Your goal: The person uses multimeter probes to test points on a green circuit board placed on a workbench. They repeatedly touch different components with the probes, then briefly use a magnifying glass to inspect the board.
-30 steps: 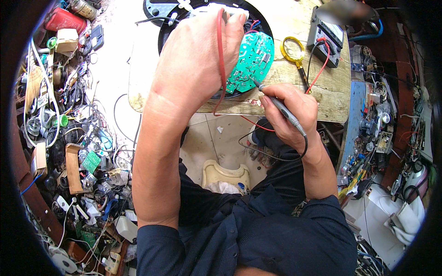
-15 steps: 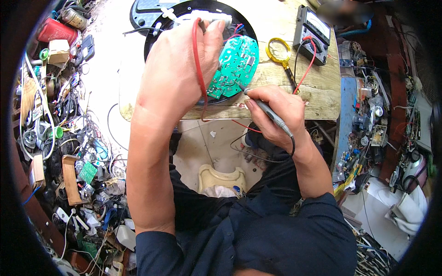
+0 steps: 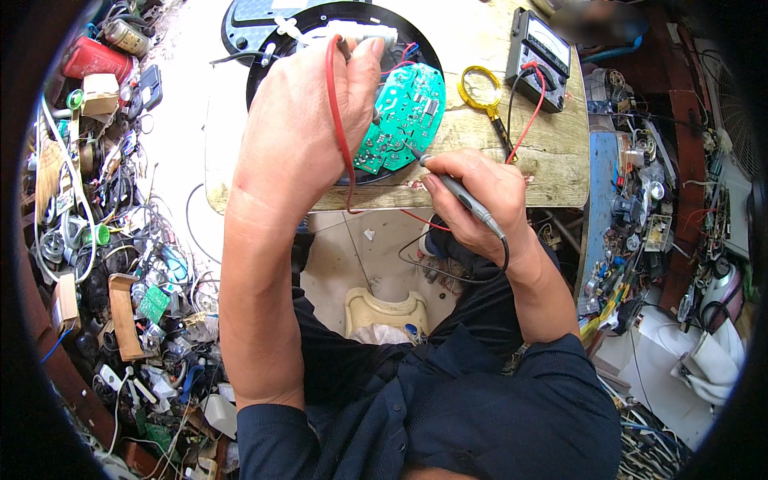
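Note:
My left hand (image 3: 296,120) is closed over the left side of a green circuit board (image 3: 412,108). It grips a test probe whose red lead (image 3: 339,120) loops over the back of the hand; the fingers hide most of that probe and its tip. My right hand (image 3: 484,192) pinches a grey test probe (image 3: 462,194) with a black lead. Its tip points at the board's lower part; I cannot tell if it touches. The board lies solder side up in a round black housing (image 3: 430,58), joined to it by thin coloured wires.
An analog multimeter (image 3: 540,60) with red and black leads stands at the table's far right, beside a yellow magnifying glass (image 3: 482,102). Piled electronic scrap (image 3: 152,304) fills the left side, and more parts lie to the right. A cream stool (image 3: 386,308) is below the table edge (image 3: 552,196).
The whole view has shifted slightly. My left hand has edged a little to the left, uncovering more of the white part behind it. The right-hand probe stays at nearly the same spot on the board.

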Demonstrator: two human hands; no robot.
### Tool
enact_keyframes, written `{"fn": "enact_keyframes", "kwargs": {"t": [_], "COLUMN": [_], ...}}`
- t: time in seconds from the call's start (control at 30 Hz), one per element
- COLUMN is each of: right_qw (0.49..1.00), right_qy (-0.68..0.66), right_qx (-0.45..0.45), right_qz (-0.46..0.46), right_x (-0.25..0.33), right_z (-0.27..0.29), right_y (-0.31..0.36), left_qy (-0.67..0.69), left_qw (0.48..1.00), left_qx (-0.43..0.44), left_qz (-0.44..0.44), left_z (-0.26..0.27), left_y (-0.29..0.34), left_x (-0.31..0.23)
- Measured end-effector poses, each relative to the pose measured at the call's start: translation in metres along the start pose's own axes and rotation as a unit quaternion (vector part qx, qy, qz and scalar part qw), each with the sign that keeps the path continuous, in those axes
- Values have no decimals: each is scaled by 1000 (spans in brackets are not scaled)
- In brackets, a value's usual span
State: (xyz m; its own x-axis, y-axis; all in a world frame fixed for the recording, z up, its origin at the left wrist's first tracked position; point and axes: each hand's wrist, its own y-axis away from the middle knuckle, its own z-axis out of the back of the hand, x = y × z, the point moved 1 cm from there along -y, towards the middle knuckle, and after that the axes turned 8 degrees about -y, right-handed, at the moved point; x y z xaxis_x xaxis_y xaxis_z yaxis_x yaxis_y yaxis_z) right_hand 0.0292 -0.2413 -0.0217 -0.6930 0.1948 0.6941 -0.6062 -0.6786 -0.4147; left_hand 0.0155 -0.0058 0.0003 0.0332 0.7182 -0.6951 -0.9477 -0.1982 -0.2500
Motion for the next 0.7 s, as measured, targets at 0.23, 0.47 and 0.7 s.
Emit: {"fn": "enact_keyframes", "kwargs": {"t": [0.23, 0.47, 0.7], "right_qw": [1000, 1000, 1000], "right_qy": [-7, 1, 7], "right_qx": [0, 2, 4], "right_qz": [-5, -9, -10], "right_x": [1, 3, 4], "right_z": [0, -2, -2], "right_y": [-2, -2, -2], "left_qy": [19, -2, -13], "left_qw": [1000, 1000, 1000], "left_qx": [3, 12, 14], "left_qz": [-5, 8, 15], "left_z": [1, 2, 1], "left_y": [0, 2, 0], "left_x": [2, -1, 0]}}
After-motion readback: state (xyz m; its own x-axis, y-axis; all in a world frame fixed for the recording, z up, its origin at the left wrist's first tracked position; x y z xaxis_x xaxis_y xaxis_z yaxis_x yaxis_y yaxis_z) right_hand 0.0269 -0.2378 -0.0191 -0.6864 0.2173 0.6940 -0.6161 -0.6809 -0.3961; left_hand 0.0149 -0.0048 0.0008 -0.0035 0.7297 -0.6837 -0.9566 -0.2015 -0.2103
